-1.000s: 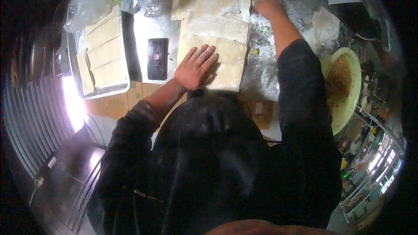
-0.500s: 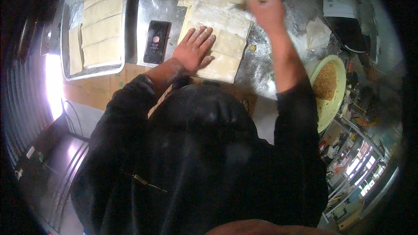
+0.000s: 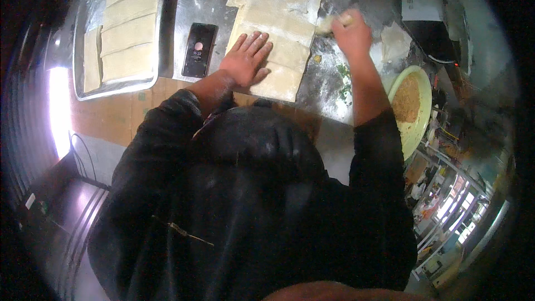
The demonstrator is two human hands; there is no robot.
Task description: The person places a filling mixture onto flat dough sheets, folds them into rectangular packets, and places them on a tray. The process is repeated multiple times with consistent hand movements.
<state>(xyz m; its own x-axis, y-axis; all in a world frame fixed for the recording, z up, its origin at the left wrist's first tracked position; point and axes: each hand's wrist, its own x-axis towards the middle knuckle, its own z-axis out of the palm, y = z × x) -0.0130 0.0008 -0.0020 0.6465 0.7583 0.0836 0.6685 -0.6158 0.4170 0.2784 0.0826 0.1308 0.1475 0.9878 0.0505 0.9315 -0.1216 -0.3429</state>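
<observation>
Flat on the stacked dough sheets (image 3: pixel 287 44) rests my left hand (image 3: pixel 246 58), fingers stretched out and dusted with flour. The sheets are pale, rectangular and floury, running from near my body to the far edge of the picture. Just right of them, above the worktop, my right hand (image 3: pixel 352 32) is closed around a pale brush (image 3: pixel 327 24). Its bristle end points left toward the sheets' edge and is somewhat blurred; my fingers hide part of the handle. A small yellowish lump (image 3: pixel 317 58) lies by the sheets.
Left of the sheets lies a black phone (image 3: pixel 199 50), beside a metal tray (image 3: pixel 157 50) of cut dough sheets partly under plastic. A pale green bowl (image 3: pixel 415 134) of brownish filling stands at right. Beyond it are a dough scrap (image 3: pixel 395 43) and a white-and-black box (image 3: pixel 423 5). Flour covers the metal worktop (image 3: pixel 329 92).
My right hand has come nearer with the brush, from over the sheets' far right part to beside their right edge. My left hand stays flat on the dough. The view has shifted slightly.
</observation>
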